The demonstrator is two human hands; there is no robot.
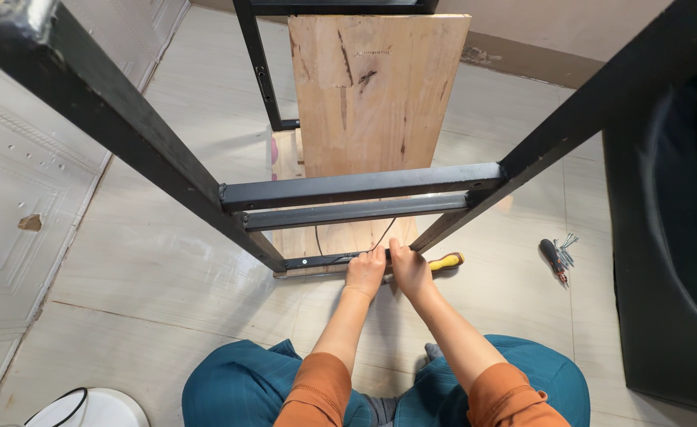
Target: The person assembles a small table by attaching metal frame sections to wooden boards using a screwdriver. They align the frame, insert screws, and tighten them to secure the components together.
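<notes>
A black metal frame bar [325, 259] lies low across a wooden board [374, 95].

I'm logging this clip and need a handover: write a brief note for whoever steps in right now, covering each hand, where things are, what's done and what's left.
Left hand: pressed on the bottom black bar of the frame, at the board edge; grip not readable.
Right hand: beside the left on the same bar, next to the yellow-handled screwdriver on the floor; whether it grips it is unclear.
Things: the black metal frame stands over the wooden board; a second screwdriver with loose screws lies on the tiles to the right.
Done: board sits inside the frame.
Left: fixings at the bottom bar can't be seen, so check them.
</notes>
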